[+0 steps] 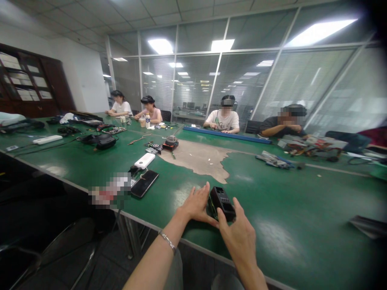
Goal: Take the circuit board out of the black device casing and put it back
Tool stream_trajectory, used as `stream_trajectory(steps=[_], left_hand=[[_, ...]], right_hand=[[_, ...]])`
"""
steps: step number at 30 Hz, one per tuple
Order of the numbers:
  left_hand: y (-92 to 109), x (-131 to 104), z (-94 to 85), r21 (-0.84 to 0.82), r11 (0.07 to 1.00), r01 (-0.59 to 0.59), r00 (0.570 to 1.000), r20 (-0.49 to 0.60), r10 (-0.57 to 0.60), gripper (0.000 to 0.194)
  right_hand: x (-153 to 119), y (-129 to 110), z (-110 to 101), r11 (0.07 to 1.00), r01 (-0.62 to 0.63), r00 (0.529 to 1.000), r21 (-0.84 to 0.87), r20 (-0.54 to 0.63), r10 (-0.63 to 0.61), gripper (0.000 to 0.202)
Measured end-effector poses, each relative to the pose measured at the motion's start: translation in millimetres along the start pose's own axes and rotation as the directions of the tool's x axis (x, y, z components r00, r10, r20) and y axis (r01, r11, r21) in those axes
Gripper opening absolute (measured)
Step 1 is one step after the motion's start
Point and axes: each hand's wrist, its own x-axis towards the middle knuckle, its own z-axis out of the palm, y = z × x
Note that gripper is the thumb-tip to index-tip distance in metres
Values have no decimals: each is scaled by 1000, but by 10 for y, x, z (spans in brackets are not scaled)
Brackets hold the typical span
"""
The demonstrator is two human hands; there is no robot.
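Left hand [196,205]: nearest the viewer, fingers spread flat and open, its palm side resting against the left face of the black device; a thin metal bracelet circles the wrist.
Right hand [238,235]: thumb and forefinger pinched onto the device's near right corner, holding it.
Black device [222,202]: a small boxy block of matte plastic, tilted up on one edge near the desk's front edge; what may be green circuit board shows on its left side, though the view is too blurred to be sure.
Risk: held only at a corner, the tilted block could slip and knock onto the hard surface.
Desk [272,225]: smooth, glossy green covering, with a torn patch baring tan underlay [199,159] farther back.
Middle distance: a black phone [144,183] and a white power bank [144,160], both flat and rounded.
Far side: four seated people before glass partitions.
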Motion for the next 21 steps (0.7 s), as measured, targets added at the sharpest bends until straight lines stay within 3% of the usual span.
stream_trajectory(steps=[6,21], left_hand=[[19,-18,-32,7,1000,6,999,32,-6,142],[-43,3,45,-30,999,-15,1000,-27,15,141]], right_hand=[[87,52,22,997,-25,999,67,-44,28,70],[115,-87,36,993,52,996,-102,79,-44,63]])
